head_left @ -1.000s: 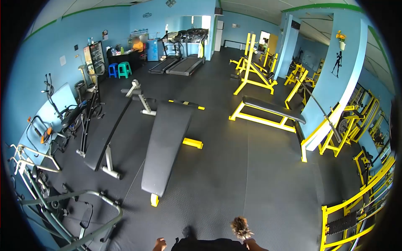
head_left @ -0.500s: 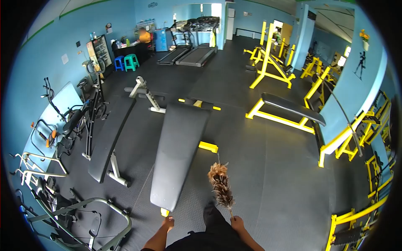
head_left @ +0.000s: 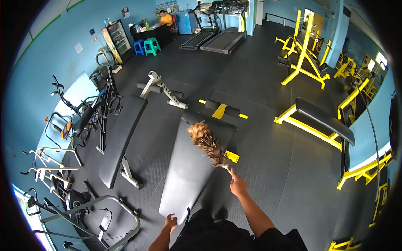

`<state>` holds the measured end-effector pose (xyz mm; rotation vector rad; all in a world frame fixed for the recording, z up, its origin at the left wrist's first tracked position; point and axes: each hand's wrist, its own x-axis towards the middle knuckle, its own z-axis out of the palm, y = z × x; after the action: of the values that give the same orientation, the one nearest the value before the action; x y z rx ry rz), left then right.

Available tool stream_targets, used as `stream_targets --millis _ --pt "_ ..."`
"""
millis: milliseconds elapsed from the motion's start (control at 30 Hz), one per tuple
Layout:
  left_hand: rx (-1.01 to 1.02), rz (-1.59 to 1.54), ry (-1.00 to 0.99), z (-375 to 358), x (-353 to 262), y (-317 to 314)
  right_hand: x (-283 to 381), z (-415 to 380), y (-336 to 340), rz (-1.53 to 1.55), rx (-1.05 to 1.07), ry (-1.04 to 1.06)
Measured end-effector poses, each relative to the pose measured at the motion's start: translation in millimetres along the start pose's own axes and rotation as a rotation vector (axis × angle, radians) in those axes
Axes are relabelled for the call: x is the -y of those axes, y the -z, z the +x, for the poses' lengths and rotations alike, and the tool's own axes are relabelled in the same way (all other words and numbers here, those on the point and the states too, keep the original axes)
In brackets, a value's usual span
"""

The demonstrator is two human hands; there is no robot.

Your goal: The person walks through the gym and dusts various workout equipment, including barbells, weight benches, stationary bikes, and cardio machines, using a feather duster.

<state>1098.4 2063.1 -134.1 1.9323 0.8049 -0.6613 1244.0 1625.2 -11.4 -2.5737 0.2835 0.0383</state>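
My right hand (head_left: 238, 185) is closed around the thin handle of a brown feather duster (head_left: 208, 146). The duster points up and to the left, and its feathers overlap the upper part of a black padded bench (head_left: 188, 167) in this view. Light shines off the pad, which slopes down toward me. Down at the bench's near end is my left hand (head_left: 171, 221), fingers loosely bent and apart, with nothing seen in them. Its fingertips are right by the pad's lower left corner.
A second black bench (head_left: 121, 142) stands to the left, with exercise machines (head_left: 94, 117) beyond it. On the right is a yellow-framed bench (head_left: 322, 119). Treadmills (head_left: 224, 41), stools (head_left: 151, 46) and a seated person in orange (head_left: 166, 19) are at the back.
My right hand has raised the feather duster up from beside the bench and leftward over its pad. The view has shifted; my left hand stays by the bench's near end.
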Motion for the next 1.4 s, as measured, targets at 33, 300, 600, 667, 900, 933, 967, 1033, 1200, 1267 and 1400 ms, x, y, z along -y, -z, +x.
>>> stream_targets --millis 33,300,600,667,900,933,967,1033,1200,1267,1400 --pt "0.007 -0.005 -0.026 6.2 -11.5 -4.4 1.2 17.3 -0.3 -0.08 0.019 -0.069" --pt "0.094 0.107 -0.216 105.4 -147.3 -38.7 -2.8 93.0 24.6 -0.039 0.122 -0.301" --pt "0.2 0.182 -0.548 141.7 -402.8 -55.7 3.3 174.5 133.2 -0.205 0.26 -0.454" --pt "0.194 0.197 -0.585 159.2 -429.9 -64.7 1.7 199.4 144.3 -0.244 0.263 -0.429" --pt "0.125 0.237 -0.413 169.1 -492.4 -91.6 -2.6 305.0 97.8 0.006 0.305 0.085" --pt "0.148 0.236 -0.333 171.2 -497.5 -95.3 7.1 319.3 82.9 0.126 0.32 0.201" --pt "0.119 0.206 -0.369 177.5 -491.0 -102.9 18.7 332.3 65.5 0.141 0.345 0.222" --pt "0.066 0.204 -0.299 171.7 -504.9 -109.5 40.7 362.1 39.1 0.053 0.226 0.419" --pt "-0.072 0.181 -0.172 172.7 -506.6 -117.5 75.7 383.1 22.0 -0.112 0.426 0.533" --pt "-0.095 -0.528 -0.019 163.6 -502.1 -123.4 73.6 343.4 24.8 -0.115 0.583 0.534" --pt "-0.295 -0.848 0.365 154.8 -447.3 -154.1 42.0 311.7 16.0 -0.202 0.863 0.651"
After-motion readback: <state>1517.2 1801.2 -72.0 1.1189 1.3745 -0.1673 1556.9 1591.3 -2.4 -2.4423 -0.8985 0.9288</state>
